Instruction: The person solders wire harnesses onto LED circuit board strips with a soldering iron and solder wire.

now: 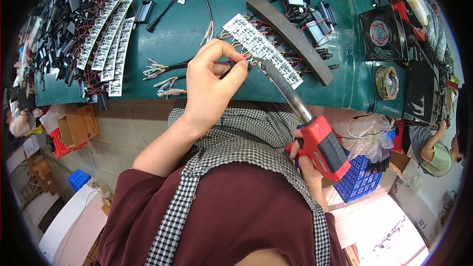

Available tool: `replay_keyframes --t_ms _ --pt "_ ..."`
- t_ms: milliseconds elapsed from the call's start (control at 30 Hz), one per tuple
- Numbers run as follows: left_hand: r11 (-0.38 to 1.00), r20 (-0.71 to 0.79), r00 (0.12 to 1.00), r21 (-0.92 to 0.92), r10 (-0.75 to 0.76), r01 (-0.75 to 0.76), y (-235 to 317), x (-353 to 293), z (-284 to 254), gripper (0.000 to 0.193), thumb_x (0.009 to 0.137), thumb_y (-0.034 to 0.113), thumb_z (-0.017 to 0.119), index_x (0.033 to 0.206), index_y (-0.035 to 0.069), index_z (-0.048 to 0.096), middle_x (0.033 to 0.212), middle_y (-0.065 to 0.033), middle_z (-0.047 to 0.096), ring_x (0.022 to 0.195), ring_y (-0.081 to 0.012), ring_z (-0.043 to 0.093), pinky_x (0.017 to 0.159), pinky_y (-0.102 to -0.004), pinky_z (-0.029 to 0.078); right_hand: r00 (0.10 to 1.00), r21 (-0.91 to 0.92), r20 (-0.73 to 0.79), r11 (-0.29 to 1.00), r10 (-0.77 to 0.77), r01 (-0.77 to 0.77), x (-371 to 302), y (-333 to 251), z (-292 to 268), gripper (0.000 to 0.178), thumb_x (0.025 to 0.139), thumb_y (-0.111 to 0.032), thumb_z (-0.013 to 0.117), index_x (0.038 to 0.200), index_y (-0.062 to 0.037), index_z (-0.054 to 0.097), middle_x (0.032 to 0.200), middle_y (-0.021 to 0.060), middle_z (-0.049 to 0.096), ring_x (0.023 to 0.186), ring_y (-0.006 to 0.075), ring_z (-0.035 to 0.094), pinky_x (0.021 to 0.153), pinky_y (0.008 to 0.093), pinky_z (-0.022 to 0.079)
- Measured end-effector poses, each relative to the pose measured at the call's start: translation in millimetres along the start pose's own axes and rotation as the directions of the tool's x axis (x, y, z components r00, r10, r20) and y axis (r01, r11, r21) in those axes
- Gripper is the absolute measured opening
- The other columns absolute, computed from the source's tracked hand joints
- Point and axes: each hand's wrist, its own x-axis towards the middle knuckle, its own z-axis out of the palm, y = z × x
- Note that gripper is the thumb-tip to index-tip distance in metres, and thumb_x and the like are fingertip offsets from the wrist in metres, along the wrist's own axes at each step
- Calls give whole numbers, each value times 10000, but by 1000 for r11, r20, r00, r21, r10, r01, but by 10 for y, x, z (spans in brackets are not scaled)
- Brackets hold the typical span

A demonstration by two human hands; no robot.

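Observation:
My right hand point(306, 167) is wrapped round the red and black handle of a soldering gun point(322, 145). Its long metal barrel points up and left, and the thin tip comes close to my left fingertips. My left hand point(212, 79), thumb and forefinger pinched together, holds a thin black cable point(226, 72) whose end is partly hidden by the fingers. Just beyond the tip lies a white strip of small circuit boards point(263, 49) with wires along it. A dark bar point(290, 39) rests slantwise beside the strip. Whether the tip touches anything is too small to tell.
Black cables with stripped coloured wires point(170, 76) lie left of my left hand. More circuit board strips point(106, 44) and a heap of black housings point(64, 34) are at left. A fan point(382, 34) and a roll of solder wire point(387, 83) stand at right; a blue crate point(359, 180) is below.

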Motion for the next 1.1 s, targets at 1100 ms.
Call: replay_keyframes --t_ms 1100 --pt "277 431 659 665 616 -694 -648 -11 145 210 648 -33 690 850 -11 641 842 -65 547 510 -107 524 419 -241 412 995 81 -75 995 64 -58 -107 40 -237 622 816 -408 666 1193 50 481 1084 151 583 661 135 538 570 249 427"
